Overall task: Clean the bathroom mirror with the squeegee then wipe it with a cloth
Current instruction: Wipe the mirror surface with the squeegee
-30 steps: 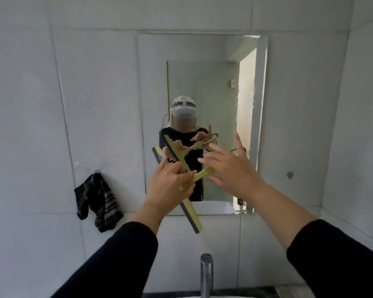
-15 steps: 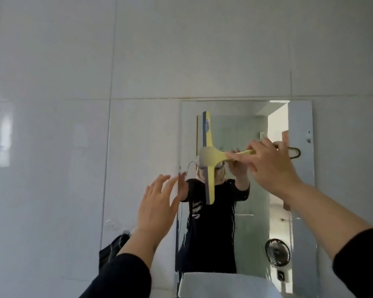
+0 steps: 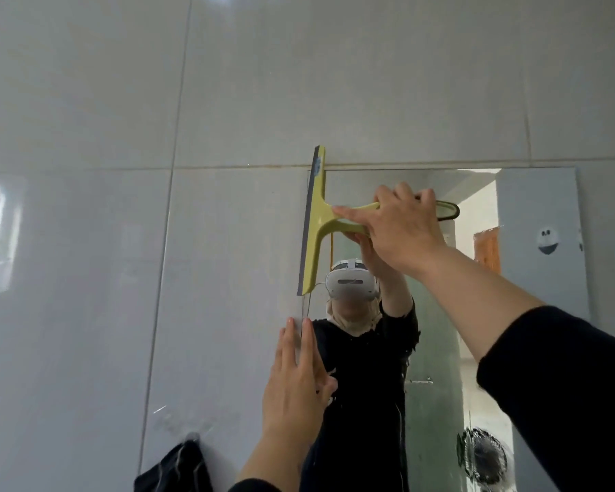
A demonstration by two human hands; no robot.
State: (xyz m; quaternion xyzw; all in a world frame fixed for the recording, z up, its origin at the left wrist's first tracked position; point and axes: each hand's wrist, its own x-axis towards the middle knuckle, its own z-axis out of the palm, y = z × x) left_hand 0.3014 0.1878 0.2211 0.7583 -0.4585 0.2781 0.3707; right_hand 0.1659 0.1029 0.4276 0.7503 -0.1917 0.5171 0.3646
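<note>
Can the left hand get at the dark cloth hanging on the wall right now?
Probably yes. The left hand is open and empty, flat by the mirror's left edge, and the dark cloth hangs below and left of it with nothing between.

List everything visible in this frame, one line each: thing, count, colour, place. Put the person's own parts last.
squeegee: 1, yellow-green with a dark blade, held upright at the mirror's top left corner.
mirror: 1, frameless, on the wall right of centre; reflects the person, a small fan and an orange cloth.
sticker: 1, white face shape, upper right of the mirror.
dark cloth: 1, black with pale stripes, hanging on the wall at lower left.
wall tiles: many, glossy pale grey, all around the mirror.
right hand: 1, gripping the squeegee handle.
left hand: 1, open, fingers flat at the mirror's left edge.
sleeves: 2, black.
</note>
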